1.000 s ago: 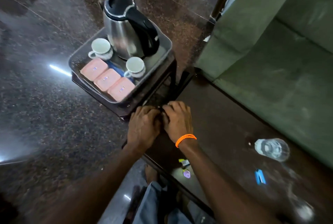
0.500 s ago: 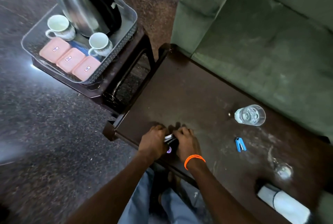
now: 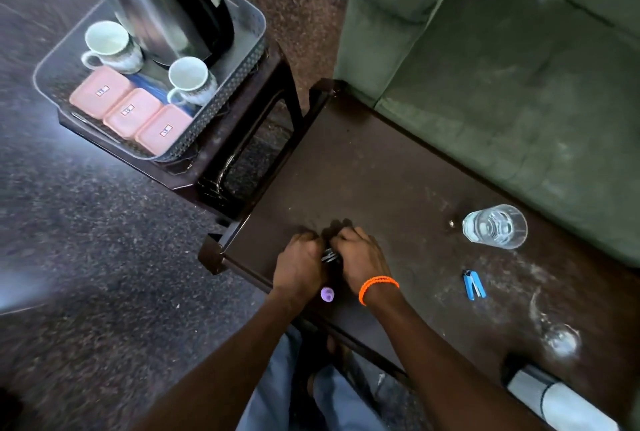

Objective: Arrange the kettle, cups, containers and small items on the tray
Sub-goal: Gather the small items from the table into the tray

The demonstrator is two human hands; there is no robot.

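A grey tray (image 3: 227,99) stands on a small dark side table (image 3: 251,111) at the upper left. In it are a steel kettle (image 3: 156,4) with a black handle, two white cups (image 3: 107,44) (image 3: 190,78), three pink lidded containers (image 3: 100,91) (image 3: 132,111) (image 3: 162,129) in a row and something blue (image 3: 152,89) under them. My left hand (image 3: 299,266) and my right hand (image 3: 360,257) are pressed together at the near edge of the low dark table (image 3: 381,170), both closed on a small metal item (image 3: 329,255). A purple tag (image 3: 327,294) hangs below it.
On the dark table stand a glass of water (image 3: 495,226), a small blue clip-like tool (image 3: 473,285) and a white and black cylinder (image 3: 561,403) at the near right. A green sofa (image 3: 502,66) borders the table's far side. Speckled dark floor lies to the left.
My hands have drawn back from beside the side table to the near edge of the dark table, still together on the small item. The view has swung right, showing the glass and blue tool.
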